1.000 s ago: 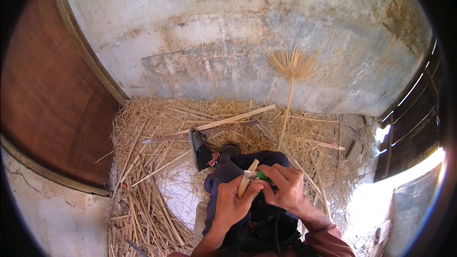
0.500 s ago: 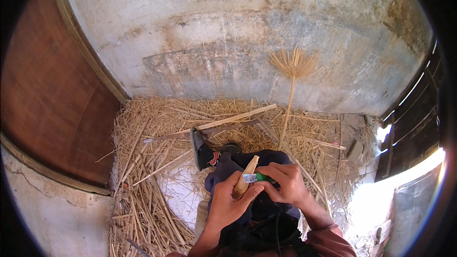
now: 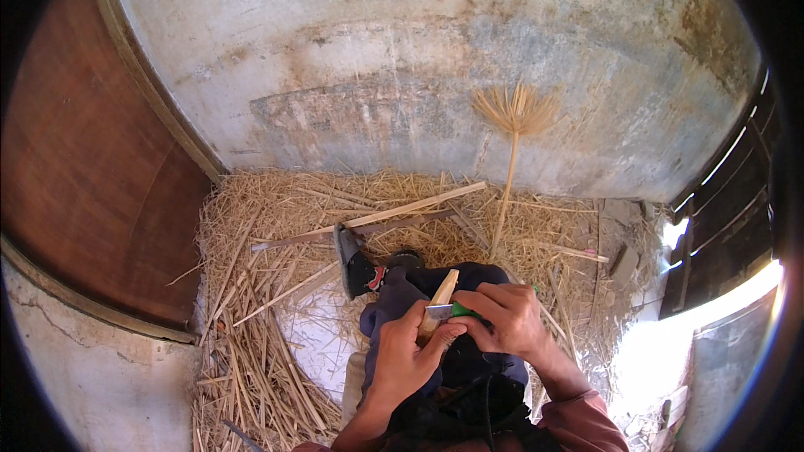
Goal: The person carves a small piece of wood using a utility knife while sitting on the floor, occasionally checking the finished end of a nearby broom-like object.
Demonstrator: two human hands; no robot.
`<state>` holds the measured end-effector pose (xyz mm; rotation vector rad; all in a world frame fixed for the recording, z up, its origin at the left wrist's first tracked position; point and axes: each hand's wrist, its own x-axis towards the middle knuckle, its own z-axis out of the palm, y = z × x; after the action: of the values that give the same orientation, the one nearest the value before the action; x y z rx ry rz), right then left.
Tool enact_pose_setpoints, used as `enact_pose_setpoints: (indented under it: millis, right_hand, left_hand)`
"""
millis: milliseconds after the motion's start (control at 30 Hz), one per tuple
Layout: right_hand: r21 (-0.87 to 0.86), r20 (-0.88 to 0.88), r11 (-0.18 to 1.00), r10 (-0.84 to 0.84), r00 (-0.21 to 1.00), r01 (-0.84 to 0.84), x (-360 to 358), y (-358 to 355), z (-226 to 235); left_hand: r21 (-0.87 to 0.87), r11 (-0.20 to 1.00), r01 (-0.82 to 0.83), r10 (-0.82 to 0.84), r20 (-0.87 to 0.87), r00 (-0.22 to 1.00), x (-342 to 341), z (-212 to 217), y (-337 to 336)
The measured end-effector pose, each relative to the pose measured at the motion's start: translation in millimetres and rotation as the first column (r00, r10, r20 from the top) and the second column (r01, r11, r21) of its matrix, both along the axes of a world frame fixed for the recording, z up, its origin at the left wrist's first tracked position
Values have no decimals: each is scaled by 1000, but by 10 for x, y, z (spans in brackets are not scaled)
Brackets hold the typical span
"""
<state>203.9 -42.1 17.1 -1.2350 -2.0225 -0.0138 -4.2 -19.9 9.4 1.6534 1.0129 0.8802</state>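
My left hand [image 3: 408,358] grips a short pale piece of cane or wood [image 3: 441,295] that points up and away from me. My right hand [image 3: 504,318] is closed on a knife with a green handle [image 3: 459,310]; its small metal blade [image 3: 437,312] lies against the side of the wood, close to my left thumb. Both hands work above my lap, which is covered in dark blue cloth [image 3: 394,297]. My foot in a dark sandal [image 3: 352,261] rests on the straw in front of me.
Straw and split cane strips [image 3: 251,285] litter the floor. A long flat stick [image 3: 394,213] lies across the straw near the stained concrete wall [image 3: 402,75]. A stalk with a frayed fan-like top [image 3: 515,117] leans on the wall. A brown wooden door [image 3: 75,176] stands at left, dark slats [image 3: 720,209] at right.
The knife blade has slid along the wood toward my left thumb, and both hands have shifted slightly. The wood stays pointing up and away.
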Motion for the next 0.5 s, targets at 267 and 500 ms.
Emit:
enact_pose_setpoints:
  millis: [267, 500]
  right_hand:
    - [29, -3, 998, -63, 998, 63, -55, -3, -7]
    - [52, -6, 991, -120, 993, 120, -104, -12, -50]
  left_hand:
    - [5, 999, -45, 45, 44, 998, 44, -13, -29]
    - [38, 996, -84, 82, 63, 995, 56, -48, 1]
